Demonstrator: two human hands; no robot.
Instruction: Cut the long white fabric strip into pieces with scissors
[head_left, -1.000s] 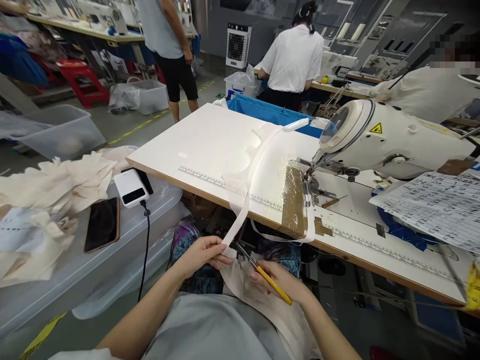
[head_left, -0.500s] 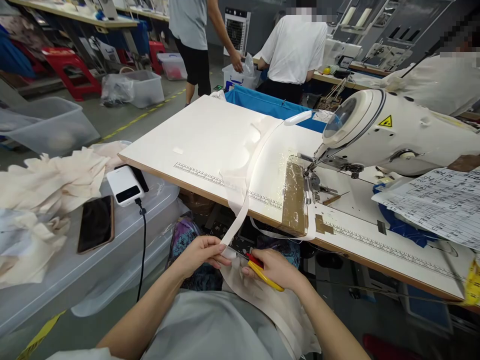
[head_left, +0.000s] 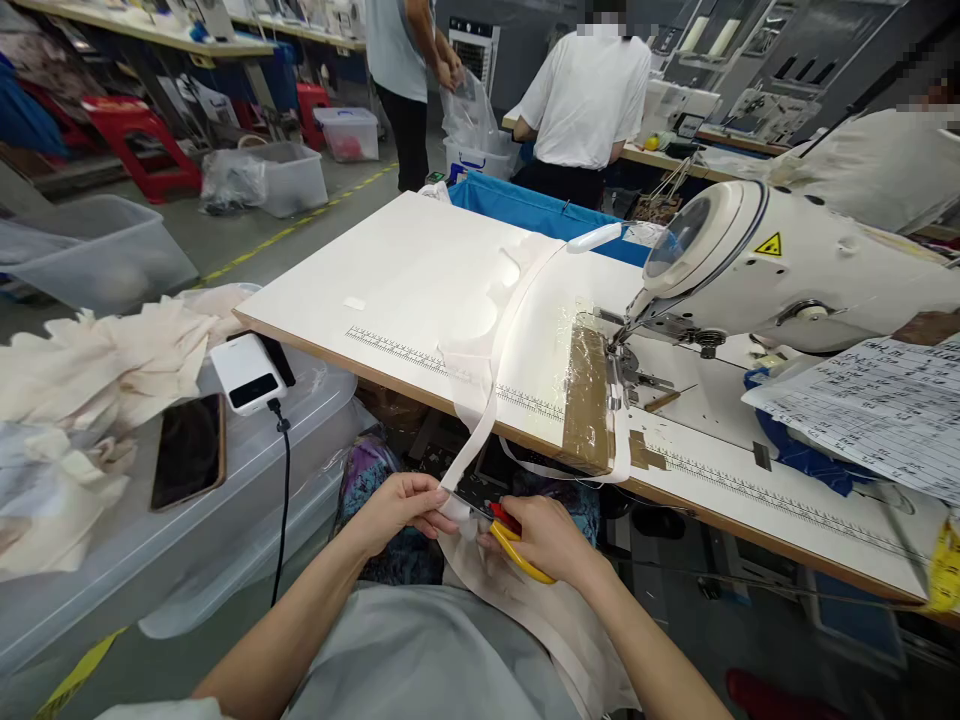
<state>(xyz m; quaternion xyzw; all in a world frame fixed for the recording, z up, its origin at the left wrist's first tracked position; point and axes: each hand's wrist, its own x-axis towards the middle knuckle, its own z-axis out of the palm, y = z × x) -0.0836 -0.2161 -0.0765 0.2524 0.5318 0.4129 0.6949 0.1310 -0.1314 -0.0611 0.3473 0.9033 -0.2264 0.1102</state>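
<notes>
Your left hand [head_left: 401, 510] pinches the white strap [head_left: 491, 385] where it hangs off the desk [head_left: 390, 270]. Your right hand [head_left: 551, 535] is closed on yellow scissors [head_left: 510, 545], blades seemingly at the strap. It's soft, limp; hold it near the cut.

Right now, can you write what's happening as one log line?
left hand: pinching white fabric strap | right hand: closing yellow-handled snips on strap

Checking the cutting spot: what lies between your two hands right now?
Head view: the white strap end, pinched by the left hand, with the yellow snips in the right hand.
</notes>
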